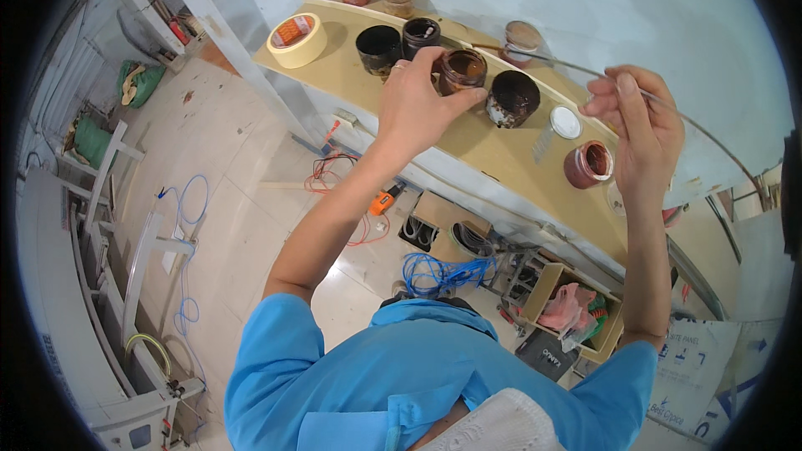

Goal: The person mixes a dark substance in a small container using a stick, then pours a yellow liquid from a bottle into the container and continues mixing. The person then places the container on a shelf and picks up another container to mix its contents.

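We see the left hand (415, 104) on the wooden shelf (468, 138), its fingers curled around an open jar (462, 69) of brown paint, thumb on the near side. The right hand (639, 121) pinches a thin stick (576, 67) between closed fingertips, its far end reaching over the jars toward another pot (522, 36).

Paint-stained plastic jars on a matt wooden shelf (468, 138)

Brown jar (462, 69) glossy, smeared; thin rod (535, 55) looks metal; tape roll (297, 40) papery, matt.
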`<state>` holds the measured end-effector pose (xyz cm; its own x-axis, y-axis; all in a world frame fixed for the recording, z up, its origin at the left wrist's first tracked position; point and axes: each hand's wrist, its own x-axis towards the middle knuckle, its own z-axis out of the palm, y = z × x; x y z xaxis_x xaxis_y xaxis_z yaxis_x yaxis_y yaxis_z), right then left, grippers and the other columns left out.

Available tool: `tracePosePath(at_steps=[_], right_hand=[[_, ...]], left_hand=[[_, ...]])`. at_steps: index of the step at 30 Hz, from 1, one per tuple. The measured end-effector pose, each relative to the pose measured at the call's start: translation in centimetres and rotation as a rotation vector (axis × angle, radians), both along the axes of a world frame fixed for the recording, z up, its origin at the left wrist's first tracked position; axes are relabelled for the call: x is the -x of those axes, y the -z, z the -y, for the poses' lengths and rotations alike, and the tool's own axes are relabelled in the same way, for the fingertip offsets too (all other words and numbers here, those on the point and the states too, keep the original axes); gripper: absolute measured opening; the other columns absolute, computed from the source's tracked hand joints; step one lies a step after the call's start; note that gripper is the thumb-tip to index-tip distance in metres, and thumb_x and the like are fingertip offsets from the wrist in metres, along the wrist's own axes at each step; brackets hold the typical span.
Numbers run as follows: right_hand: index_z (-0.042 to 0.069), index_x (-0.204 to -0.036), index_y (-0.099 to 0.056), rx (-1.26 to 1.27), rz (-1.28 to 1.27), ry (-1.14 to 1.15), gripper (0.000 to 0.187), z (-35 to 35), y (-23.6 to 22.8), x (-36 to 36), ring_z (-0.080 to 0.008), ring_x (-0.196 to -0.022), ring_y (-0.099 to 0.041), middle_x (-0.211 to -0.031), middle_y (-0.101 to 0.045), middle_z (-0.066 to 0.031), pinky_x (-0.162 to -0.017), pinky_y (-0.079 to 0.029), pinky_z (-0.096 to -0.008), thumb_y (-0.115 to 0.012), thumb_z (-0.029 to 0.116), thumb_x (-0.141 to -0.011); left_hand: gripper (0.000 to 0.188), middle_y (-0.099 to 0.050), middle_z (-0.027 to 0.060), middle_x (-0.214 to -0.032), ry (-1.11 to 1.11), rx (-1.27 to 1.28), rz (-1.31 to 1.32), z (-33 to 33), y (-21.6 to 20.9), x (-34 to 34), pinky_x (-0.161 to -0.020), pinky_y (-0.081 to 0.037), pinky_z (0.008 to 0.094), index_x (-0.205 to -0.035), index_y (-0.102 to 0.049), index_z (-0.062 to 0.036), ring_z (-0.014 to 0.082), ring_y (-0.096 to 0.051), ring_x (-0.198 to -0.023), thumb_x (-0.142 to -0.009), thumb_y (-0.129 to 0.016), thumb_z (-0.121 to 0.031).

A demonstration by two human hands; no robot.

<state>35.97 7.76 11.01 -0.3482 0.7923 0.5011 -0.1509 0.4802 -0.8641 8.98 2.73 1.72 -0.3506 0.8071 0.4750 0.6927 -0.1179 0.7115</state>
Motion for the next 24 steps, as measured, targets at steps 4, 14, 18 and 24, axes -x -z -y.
tracePosePath(at_steps=[4, 14, 18, 24], right_hand=[[-0.008, -0.12, -0.071, 0.013, 0.082, -0.002, 0.032, -1.8, -0.1, 1.0, -0.0193, -0.088, -0.077, -0.106, -0.076, -0.0171, -0.081, -0.062, -0.0301, -0.068, 0.022, -0.11], [-0.006, -0.12, -0.072, 0.066, 0.171, -0.012, 0.032, -4.0, -0.4, 2.4, -0.0179, -0.085, -0.077, -0.102, -0.077, -0.0148, -0.08, -0.062, -0.0293, -0.069, 0.025, -0.11], [-0.004, -0.12, -0.071, 0.011, 0.199, -0.005, 0.031, -4.5, -0.2, 2.3, -0.0171, -0.084, -0.076, -0.1, -0.078, -0.0144, -0.08, -0.062, -0.0296, -0.069, 0.025, -0.109], [-0.004, -0.117, -0.072, 0.036, 0.224, -0.085, 0.029, -5.1, -0.1, 1.8, -0.0161, -0.084, -0.075, -0.101, -0.077, -0.0145, -0.08, -0.06, -0.0296, -0.068, 0.023, -0.109]], left_hand=[[0.068, -0.08, 0.0157, -0.106, -0.063, 0.034, -0.057, -0.9, 0.5, 0.0, -0.087, -0.058, 0.0404, -0.129, -0.068, 0.0029, 0.0279, -0.074, -0.095, -0.08, -0.096, -0.035], [0.075, -0.076, 0.0153, -0.115, -0.036, 0.049, 0.022, -0.2, 0.9, 0.0, -0.085, -0.057, 0.042, -0.136, -0.063, 0.0007, 0.0283, -0.073, -0.097, -0.078, -0.097, -0.034], [0.079, -0.068, 0.0154, -0.124, -0.042, 0.06, 0.001, 3.7, 0.7, -2.1, -0.088, -0.056, 0.0417, -0.139, -0.06, -0.0007, 0.0282, -0.068, -0.104, -0.077, -0.097, -0.034], [0.084, -0.066, 0.0188, -0.124, 0.025, 0.009, -0.126, 3.3, 0.1, -5.8, -0.094, -0.054, 0.0473, -0.139, -0.058, 0.0023, 0.036, -0.067, -0.112, -0.078, -0.096, -0.041]])
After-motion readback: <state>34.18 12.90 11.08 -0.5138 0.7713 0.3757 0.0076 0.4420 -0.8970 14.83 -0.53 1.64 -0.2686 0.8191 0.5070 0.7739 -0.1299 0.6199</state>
